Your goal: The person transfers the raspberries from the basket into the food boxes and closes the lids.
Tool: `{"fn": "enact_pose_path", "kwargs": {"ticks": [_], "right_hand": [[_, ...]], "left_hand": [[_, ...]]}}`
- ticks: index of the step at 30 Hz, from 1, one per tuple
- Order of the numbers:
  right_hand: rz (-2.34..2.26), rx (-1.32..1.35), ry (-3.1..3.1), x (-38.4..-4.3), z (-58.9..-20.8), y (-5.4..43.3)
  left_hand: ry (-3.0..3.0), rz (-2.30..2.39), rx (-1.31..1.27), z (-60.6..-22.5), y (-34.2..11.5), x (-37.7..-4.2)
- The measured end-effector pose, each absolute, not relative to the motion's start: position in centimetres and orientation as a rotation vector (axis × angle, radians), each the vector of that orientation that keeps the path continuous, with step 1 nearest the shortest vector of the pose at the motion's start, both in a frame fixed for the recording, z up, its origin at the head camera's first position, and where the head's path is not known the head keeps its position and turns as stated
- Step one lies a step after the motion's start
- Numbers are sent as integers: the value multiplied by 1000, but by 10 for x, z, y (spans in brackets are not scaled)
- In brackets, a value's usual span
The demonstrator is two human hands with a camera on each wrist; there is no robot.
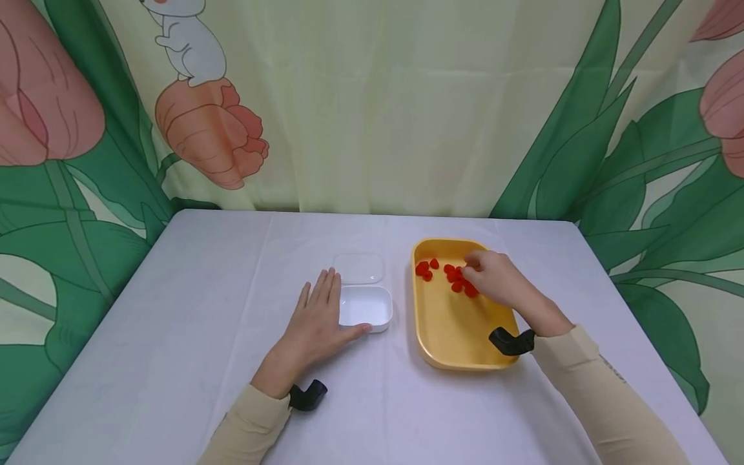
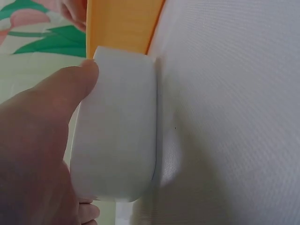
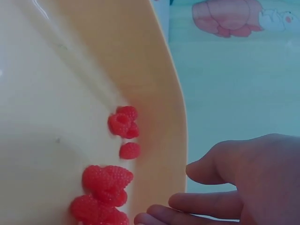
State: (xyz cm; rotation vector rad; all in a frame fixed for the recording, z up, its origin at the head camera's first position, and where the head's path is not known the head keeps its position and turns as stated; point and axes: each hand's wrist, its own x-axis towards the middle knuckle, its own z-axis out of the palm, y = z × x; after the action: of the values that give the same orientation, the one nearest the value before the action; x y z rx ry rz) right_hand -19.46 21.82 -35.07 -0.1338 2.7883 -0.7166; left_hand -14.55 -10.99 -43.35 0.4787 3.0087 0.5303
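My left hand point(image 1: 316, 326) lies along the left side of a small white plastic container point(image 1: 365, 307), fingers straight. Its thumb touches the near rim, as the left wrist view shows on the container wall point(image 2: 117, 126). Nothing is seen inside the container. My right hand point(image 1: 494, 278) is over the far right part of a yellow tray point(image 1: 453, 345), beside red raspberries point(image 1: 456, 286). In the right wrist view the thumb and fingers point(image 3: 206, 204) are apart, with no berry visible between them. Several raspberries point(image 3: 108, 180) lie in clusters along the tray's far end.
A clear, flat lid point(image 1: 358, 268) lies just behind the white container. The yellow tray stands a short gap to the container's right, its raised rim around the berries. A white cloth point(image 1: 174, 361) covers the table, and a printed curtain point(image 1: 395, 116) hangs behind.
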Motion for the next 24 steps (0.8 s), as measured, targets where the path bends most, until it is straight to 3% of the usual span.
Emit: {"fn": "enact_pose_path", "kwargs": {"ticks": [24], "right_hand": [[-621, -111, 2767, -209, -369, 218]], "left_hand": [[3001, 576, 454, -433, -106, -145]]}}
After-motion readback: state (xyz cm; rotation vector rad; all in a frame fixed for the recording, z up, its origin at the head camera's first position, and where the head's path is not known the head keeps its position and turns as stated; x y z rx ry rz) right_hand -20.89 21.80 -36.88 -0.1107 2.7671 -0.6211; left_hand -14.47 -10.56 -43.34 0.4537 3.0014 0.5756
